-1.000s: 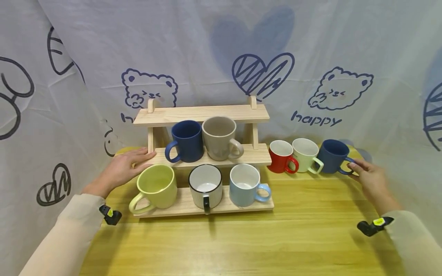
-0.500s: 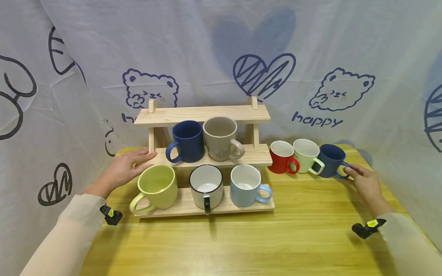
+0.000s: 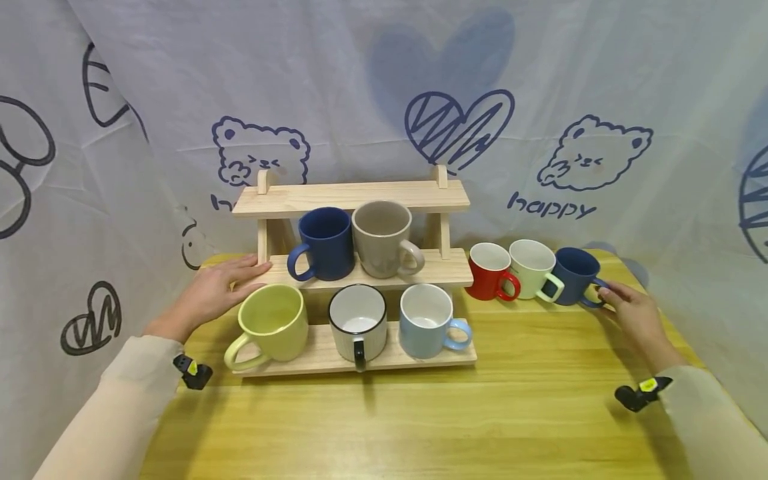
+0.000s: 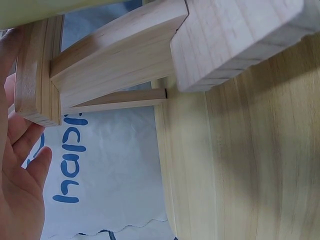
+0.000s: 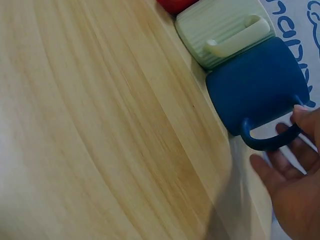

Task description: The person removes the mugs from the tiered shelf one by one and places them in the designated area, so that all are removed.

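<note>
At the right, my right hand [image 3: 636,320] holds the handle of a dark blue mug [image 5: 257,82], which stands upright on the table. The mug sits right beside a pale green mug [image 3: 531,270], and a red mug [image 3: 487,272] completes that row. On the other side, my left hand [image 3: 219,293] grips the left end of the middle board of a wooden tiered rack [image 3: 354,197]. The middle tier carries another blue mug [image 3: 329,247] and a taupe mug [image 3: 381,243]. On the bottom tier stand a yellow-green mug [image 3: 279,327], a white black-rimmed mug [image 3: 359,327] and a light blue mug [image 3: 423,330].
The wooden table [image 3: 420,427] extends in front of the rack and mugs. A white curtain [image 3: 360,80] with bear and heart drawings hangs close behind and along both sides. The rack's top board bears no mugs.
My right hand has moved the blue mug a little left, closer against the pale green mug. Over the last half second it has barely moved. My left hand stays on the rack.
</note>
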A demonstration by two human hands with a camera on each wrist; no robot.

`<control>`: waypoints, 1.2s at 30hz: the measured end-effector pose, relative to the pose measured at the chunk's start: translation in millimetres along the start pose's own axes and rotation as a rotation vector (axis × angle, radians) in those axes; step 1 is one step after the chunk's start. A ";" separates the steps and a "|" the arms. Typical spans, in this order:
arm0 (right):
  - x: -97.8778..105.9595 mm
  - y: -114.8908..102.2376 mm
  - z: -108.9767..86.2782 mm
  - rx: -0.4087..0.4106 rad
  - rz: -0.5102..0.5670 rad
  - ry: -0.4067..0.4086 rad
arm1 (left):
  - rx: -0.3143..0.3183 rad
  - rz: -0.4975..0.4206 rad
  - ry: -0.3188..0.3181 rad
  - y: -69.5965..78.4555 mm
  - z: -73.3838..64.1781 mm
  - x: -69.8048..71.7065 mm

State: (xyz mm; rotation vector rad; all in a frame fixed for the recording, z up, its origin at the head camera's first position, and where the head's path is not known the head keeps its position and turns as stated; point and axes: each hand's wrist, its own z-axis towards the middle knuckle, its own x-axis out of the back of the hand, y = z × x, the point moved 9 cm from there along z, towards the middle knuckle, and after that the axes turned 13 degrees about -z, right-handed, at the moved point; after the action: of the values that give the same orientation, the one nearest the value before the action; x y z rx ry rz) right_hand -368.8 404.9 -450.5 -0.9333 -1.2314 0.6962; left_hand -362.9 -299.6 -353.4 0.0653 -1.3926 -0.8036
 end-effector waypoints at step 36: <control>-37.0 -152.5 -34.0 0.512 -0.806 -0.033 | 0.018 -0.005 -0.010 -1.2 0.4 -0.5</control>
State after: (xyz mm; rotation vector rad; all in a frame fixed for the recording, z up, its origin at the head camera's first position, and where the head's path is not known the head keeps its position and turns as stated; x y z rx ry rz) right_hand -350.0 294.3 -335.5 0.0273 -1.2401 0.3372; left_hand -363.7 -300.0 -354.3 0.0792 -1.4098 -0.7964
